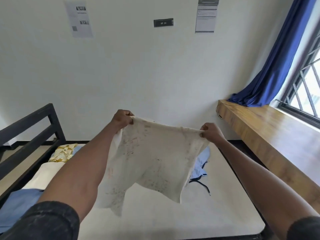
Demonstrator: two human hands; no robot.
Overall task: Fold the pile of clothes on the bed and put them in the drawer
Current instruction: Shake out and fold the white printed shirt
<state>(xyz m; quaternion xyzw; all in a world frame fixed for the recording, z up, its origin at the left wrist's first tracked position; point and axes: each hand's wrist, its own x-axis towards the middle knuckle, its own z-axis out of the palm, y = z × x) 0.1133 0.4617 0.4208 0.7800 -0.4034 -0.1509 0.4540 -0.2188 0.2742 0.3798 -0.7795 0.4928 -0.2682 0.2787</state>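
A cream-white pair of shorts (152,161) with a faint print hangs in the air above the bed (216,213). My left hand (122,119) pinches its top edge at the left corner. My right hand (212,132) pinches the same edge at the right corner, so the cloth is stretched between them. Behind the shorts a light blue garment (201,163) with a dark drawstring lies crumpled on the mattress, partly hidden. A yellow-and-white patterned cloth (63,152) sits at the far left of the bed. No drawer is in view.
A black metal bed frame (32,129) runs along the left. A white pillow (46,175) and a blue sheet (19,205) lie at the bed's left side. A wooden ledge (270,129) under the window stands to the right, with a blue curtain (277,66) on it.
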